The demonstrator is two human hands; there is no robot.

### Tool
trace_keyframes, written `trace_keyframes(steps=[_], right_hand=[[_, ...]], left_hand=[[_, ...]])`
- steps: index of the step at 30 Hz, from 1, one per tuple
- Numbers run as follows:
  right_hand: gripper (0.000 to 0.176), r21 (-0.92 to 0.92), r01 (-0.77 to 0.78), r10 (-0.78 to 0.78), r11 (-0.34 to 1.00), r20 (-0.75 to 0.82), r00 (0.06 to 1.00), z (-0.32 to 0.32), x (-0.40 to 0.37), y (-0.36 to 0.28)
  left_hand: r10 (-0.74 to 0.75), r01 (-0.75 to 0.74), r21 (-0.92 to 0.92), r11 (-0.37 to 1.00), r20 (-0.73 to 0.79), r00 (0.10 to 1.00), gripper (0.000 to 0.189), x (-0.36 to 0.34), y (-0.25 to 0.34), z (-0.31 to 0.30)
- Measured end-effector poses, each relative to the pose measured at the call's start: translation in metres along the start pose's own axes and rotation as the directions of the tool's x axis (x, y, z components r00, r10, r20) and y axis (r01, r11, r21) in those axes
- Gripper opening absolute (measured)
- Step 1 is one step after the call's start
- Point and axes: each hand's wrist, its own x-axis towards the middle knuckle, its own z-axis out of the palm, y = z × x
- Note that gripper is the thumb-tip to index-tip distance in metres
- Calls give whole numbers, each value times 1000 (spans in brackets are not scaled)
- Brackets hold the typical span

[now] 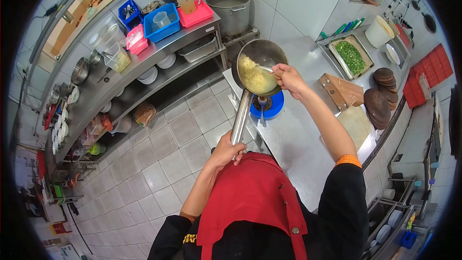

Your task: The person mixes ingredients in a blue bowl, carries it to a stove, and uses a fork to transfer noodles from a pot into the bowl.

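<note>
Stainless counter (298,135) in front of me, grey tiled floor (163,163) to the left, white tiled wall (298,0) behind. Steel shelf rack (144,67) runs along the left side.

Counts:
- one pan (257,70)
- one blue burner (275,107)
- two blue crates (161,24)
- two pink trays (196,13)
- two stacks of dark round plates (378,106)
- one wooden block (344,90)

Contents:
- pan: yellow, noodle-like food piled on its left side
- stock pot (231,2): pale liquid
- metal tray (339,62): chopped greens (351,57)
- jug (186,0) on a pink tray: orange-brown liquid
- nearer blue crate: a clear cup

Grip:
- left hand (226,151) wrapped tight round the end of the handle (240,115)
- pan is tilted, raised above the burner at the counter's near-left edge
- right hand (288,78) at the pan's right rim, fingers closed on a thin metal utensil (263,68), tip in the food
</note>
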Motion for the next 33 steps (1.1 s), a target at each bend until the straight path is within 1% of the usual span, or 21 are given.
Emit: trace_keyframes(steps=[12,14,17,24,26,28,33], right_hand=[[16,73,20,-21,997,9,1000,-10,-9,-17],[17,84,19,-20,996,13,1000,-10,-11,-19],[18,81,27,-28,996,3,1000,-11,-14,-24],[19,25,88,-88,996,-8,996,-20,-23,-44],[18,17,104,-104,994,-4,995,-24,-26,-52],[20,-25,114,-114,993,-14,993,-26,-30,-60],[21,-46,149,-151,988,-42,988,-29,-43,-83]], left_hand=[[26,-26,-23,999,5,1000,33,1,2,-3],[24,-24,-38,999,-3,1000,23,1,3,-2],[25,-24,-55,998,8,1000,23,1,2,-4],[15,-15,-52,999,3,1000,24,4,2,-6],[-6,6,-77,997,-4,1000,25,5,1,-6],[-10,10,-74,997,-6,1000,26,4,2,-5],[-16,16,-65,998,3,1000,26,2,3,-3]])
